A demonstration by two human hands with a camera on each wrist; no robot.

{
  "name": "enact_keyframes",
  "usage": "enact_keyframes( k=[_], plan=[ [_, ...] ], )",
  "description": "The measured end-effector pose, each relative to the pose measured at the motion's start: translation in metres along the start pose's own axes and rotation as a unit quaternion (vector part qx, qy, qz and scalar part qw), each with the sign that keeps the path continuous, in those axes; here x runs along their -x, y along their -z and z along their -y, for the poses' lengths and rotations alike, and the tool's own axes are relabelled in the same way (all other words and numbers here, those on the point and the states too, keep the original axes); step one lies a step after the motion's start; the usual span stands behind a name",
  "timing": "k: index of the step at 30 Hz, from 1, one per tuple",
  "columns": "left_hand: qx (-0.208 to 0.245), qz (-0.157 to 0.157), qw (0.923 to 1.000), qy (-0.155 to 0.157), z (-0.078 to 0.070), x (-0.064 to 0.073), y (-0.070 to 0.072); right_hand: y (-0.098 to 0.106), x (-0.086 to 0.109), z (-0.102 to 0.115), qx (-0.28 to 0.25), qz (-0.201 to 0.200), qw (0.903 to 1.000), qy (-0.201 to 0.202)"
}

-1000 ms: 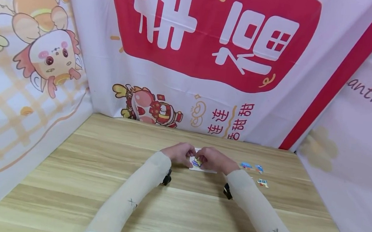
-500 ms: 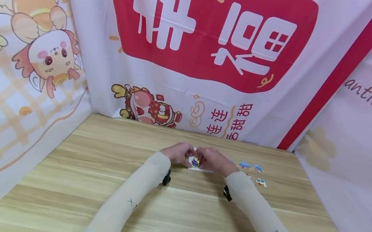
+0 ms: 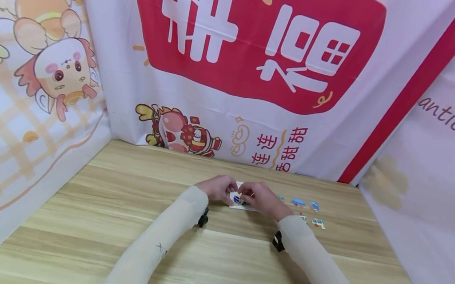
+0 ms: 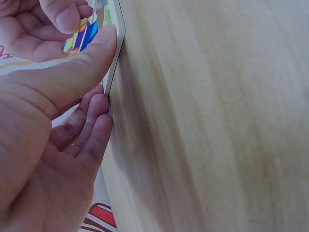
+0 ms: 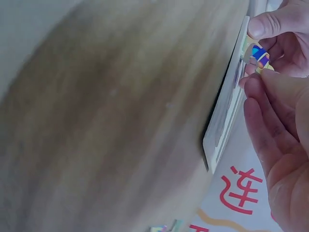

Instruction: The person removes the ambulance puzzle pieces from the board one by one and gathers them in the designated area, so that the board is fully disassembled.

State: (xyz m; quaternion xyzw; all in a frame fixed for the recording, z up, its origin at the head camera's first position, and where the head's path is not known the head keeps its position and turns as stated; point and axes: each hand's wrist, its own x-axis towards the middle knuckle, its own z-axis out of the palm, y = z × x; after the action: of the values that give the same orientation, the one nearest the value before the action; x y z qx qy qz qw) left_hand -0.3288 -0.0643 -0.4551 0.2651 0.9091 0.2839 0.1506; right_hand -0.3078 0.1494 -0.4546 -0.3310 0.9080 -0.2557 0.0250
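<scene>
A small white-rimmed jigsaw board [image 3: 243,208] lies near the back of the wooden table, partly covered by both hands. My left hand [image 3: 219,188] grips its left edge, thumb on top and the other fingers along the side. Over the board's left part, my right hand [image 3: 262,199] pinches a puzzle piece [image 5: 260,54] between thumb and fingertips. This piece shows blue, purple, orange and yellow, and sits tilted close above the board in the right wrist view. In the left wrist view its striped face [image 4: 81,37] shows beside my left thumb.
Several loose puzzle pieces lie right of the board, among them a blue one [image 3: 298,202] and a pale one with blue patches [image 3: 319,223]. A printed white-and-red cloth [image 3: 231,93] hangs behind the table [image 3: 147,189], with more cloth at both sides.
My right hand has shifted and turned slightly over the board, still pinching the piece, whose tilt has changed. My left hand stays at the board's left edge. The head view has drifted slightly.
</scene>
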Motion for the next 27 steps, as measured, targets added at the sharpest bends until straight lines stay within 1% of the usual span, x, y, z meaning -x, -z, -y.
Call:
enact_keyframes(
  k=[3, 7, 10, 12, 15, 20, 23, 27],
  plan=[
    [-0.003, 0.000, 1.0000, 0.001, 0.001, 0.000, 0.000, -0.002, 0.001, -0.002, -0.035, -0.023, 0.9989, -0.021],
    [-0.001, 0.002, 1.0000, 0.002, 0.002, 0.001, 0.001, 0.000, 0.004, -0.003, -0.080, -0.049, 0.9935, -0.065],
    [-0.002, 0.000, 1.0000, 0.005, 0.002, 0.001, 0.001, 0.003, 0.005, -0.004, -0.109, -0.058, 0.9880, -0.094],
    [-0.003, -0.001, 1.0000, 0.009, 0.002, 0.002, 0.002, 0.004, 0.006, -0.003, -0.125, -0.057, 0.9851, -0.104],
    [-0.003, -0.001, 0.9999, 0.012, 0.001, 0.003, 0.002, 0.003, 0.007, -0.005, -0.132, -0.048, 0.9842, -0.108],
    [0.000, 0.003, 1.0000, 0.004, -0.001, 0.003, -0.001, -0.002, 0.010, -0.009, -0.126, -0.037, 0.9845, -0.116],
    [0.001, 0.002, 1.0000, 0.003, -0.003, 0.004, -0.002, -0.004, 0.012, -0.012, -0.121, -0.037, 0.9842, -0.124],
    [0.002, 0.002, 1.0000, 0.002, -0.005, 0.003, 0.001, -0.002, 0.012, -0.014, -0.117, -0.044, 0.9822, -0.140]
  ],
)
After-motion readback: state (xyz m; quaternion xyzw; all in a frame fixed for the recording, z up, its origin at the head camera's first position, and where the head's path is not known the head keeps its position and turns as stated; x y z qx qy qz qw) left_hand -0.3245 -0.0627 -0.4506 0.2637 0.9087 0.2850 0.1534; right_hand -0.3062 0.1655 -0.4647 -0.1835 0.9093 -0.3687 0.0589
